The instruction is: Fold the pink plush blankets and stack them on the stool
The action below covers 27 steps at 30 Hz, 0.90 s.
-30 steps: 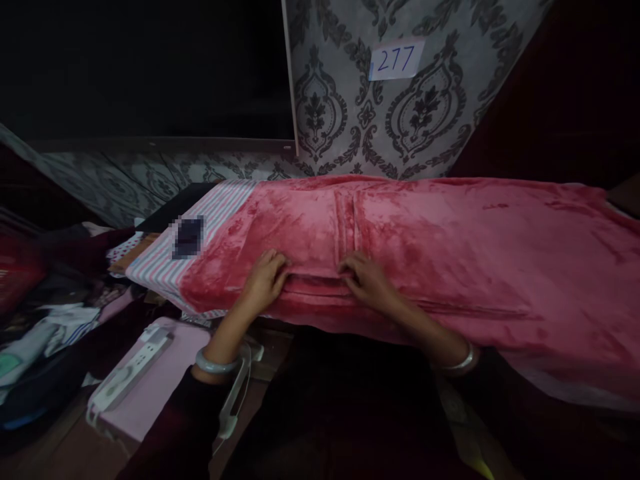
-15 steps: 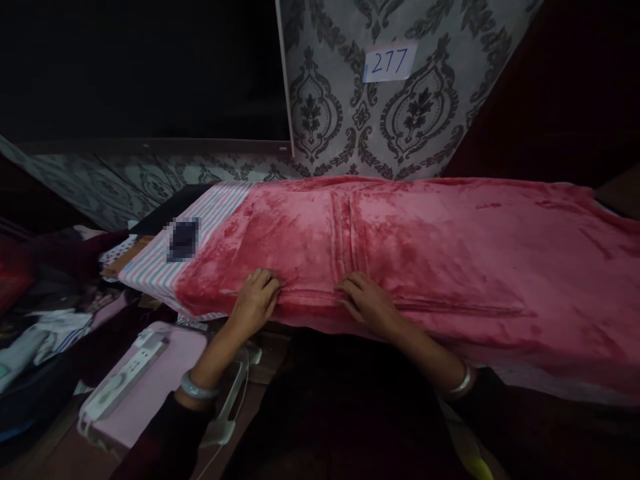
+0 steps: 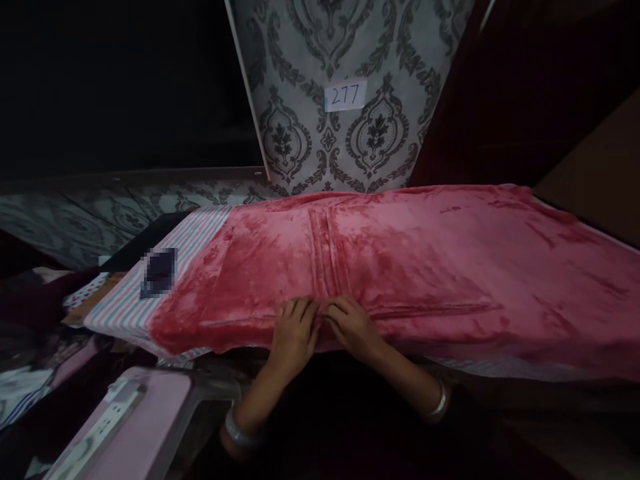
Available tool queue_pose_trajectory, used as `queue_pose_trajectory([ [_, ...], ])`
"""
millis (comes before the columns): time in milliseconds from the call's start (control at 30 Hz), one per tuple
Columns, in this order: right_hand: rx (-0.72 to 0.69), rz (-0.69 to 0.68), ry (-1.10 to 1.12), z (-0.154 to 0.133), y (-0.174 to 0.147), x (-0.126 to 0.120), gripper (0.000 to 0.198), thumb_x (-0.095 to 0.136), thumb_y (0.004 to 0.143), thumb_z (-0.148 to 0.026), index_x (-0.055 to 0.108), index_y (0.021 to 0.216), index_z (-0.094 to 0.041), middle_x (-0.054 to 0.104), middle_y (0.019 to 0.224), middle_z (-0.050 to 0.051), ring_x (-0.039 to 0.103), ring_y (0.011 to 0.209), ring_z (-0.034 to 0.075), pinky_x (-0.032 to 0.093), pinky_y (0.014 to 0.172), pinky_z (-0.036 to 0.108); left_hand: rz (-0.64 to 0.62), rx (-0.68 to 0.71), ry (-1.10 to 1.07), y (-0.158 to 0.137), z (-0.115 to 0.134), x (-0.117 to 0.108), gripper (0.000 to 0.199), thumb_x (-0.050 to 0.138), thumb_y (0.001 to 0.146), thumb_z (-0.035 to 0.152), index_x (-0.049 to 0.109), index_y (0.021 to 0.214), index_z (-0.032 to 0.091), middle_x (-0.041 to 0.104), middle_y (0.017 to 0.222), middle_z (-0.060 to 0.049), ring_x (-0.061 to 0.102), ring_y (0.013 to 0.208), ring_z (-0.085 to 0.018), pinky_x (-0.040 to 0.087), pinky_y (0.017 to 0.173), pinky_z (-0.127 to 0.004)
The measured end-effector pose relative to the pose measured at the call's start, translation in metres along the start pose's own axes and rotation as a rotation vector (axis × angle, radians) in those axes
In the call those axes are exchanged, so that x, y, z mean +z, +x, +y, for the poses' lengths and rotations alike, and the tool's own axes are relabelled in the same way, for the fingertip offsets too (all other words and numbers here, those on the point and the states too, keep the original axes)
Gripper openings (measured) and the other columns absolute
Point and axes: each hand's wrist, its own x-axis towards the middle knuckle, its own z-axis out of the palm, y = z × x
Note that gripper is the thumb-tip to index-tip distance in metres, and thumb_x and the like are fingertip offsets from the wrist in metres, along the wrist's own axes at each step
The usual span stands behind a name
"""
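Note:
A red plush blanket (image 3: 425,240) lies spread over a long surface. Two folded parts of plush cloth on it meet along a raised seam (image 3: 327,257) running away from me, and another ridge runs along the near side. At the near end of that seam, my left hand (image 3: 295,333) has its fingers bent and closed on the plush. Close beside it, my right hand (image 3: 353,330) grips the same spot from the right with curled fingers. The fingertips of both hands are partly sunk in the cloth.
Striped fabric (image 3: 125,300) shows at the left end, with a blurred dark item (image 3: 159,273) on it. A power strip (image 3: 103,427) rests on a pink stool (image 3: 145,427) at lower left. Behind stand a dark screen (image 3: 115,87) and a wall with a paper label (image 3: 345,95).
My left hand has moved right along the near edge, to the seam beside my right hand. My right hand stays at the seam's near end. The view has shifted.

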Motion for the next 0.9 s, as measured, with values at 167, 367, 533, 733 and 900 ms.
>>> queue_pose_trajectory([
  [167, 0.073, -0.082, 0.012, -0.002, 0.038, -0.017, 0.026, 0.047, 0.100, -0.020, 0.070, 0.110, -0.016, 0.070, 0.108, 0.013, 0.062, 0.105, 0.026, 0.052, 0.095, 0.043, 0.118, -0.009, 0.049, -0.011, 0.001, 0.012, 0.032, 0.051, 0.099, 0.018, 0.065, 0.127, 0.017, 0.069, 0.119, -0.014, 0.059, 0.108, -0.029, 0.050, 0.089, -0.045],
  [367, 0.080, -0.363, -0.115, 0.017, 0.066, -0.010, 0.053, 0.045, 0.101, -0.025, 0.047, 0.152, -0.013, 0.043, 0.159, 0.015, 0.034, 0.151, 0.026, 0.028, 0.123, 0.051, 0.237, 0.003, 0.071, -0.015, -0.001, 0.023, 0.035, 0.054, 0.097, 0.014, 0.066, 0.129, 0.022, 0.069, 0.118, -0.012, 0.060, 0.108, -0.027, 0.050, 0.090, -0.043],
  [533, 0.115, -0.363, -0.086, 0.024, 0.056, -0.005, 0.050, 0.041, 0.101, -0.021, 0.053, 0.148, -0.010, 0.048, 0.156, 0.015, 0.040, 0.147, 0.023, 0.026, 0.124, 0.047, 0.320, 0.040, 0.055, -0.018, -0.006, 0.028, 0.036, 0.056, 0.095, 0.011, 0.068, 0.127, 0.023, 0.070, 0.116, -0.011, 0.060, 0.108, -0.027, 0.049, 0.092, -0.043],
  [733, 0.112, -0.319, -0.018, 0.019, 0.058, -0.007, 0.047, 0.046, 0.098, -0.019, 0.059, 0.142, -0.010, 0.056, 0.149, 0.014, 0.045, 0.144, 0.024, 0.031, 0.122, 0.046, 0.342, 0.021, 0.025, -0.019, -0.008, 0.029, 0.039, 0.055, 0.095, 0.012, 0.068, 0.129, 0.026, 0.070, 0.117, -0.011, 0.061, 0.107, -0.025, 0.052, 0.091, -0.042],
  [900, 0.149, -0.124, 0.000, 0.038, 0.051, -0.044, 0.048, 0.046, 0.100, -0.027, 0.057, 0.145, -0.017, 0.057, 0.148, 0.013, 0.047, 0.143, 0.026, 0.036, 0.119, 0.050, 0.315, -0.005, -0.003, -0.017, -0.004, 0.026, 0.034, 0.053, 0.098, 0.016, 0.069, 0.127, 0.026, 0.070, 0.117, -0.011, 0.061, 0.107, -0.026, 0.051, 0.090, -0.042],
])
